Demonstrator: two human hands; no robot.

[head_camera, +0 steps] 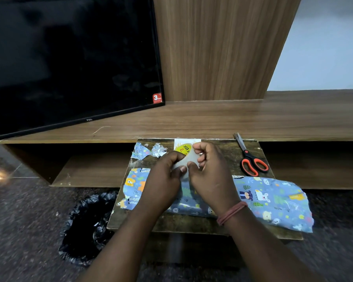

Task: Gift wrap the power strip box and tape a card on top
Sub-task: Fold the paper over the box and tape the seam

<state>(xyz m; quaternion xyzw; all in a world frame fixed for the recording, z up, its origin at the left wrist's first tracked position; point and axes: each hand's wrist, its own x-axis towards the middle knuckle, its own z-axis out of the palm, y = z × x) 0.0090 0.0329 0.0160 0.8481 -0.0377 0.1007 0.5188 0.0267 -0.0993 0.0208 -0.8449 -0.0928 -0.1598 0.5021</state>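
Tape roll (184, 157) pinched between left hand (165, 176) and right hand (209, 169), both curled on it, just above the wrapped power strip box (269, 198) lying long axis left-to-right, near side, card (186, 141) just beyond.

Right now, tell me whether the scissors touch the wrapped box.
Apart. The head view shows bare board between the scissors handles and the wrapped box.
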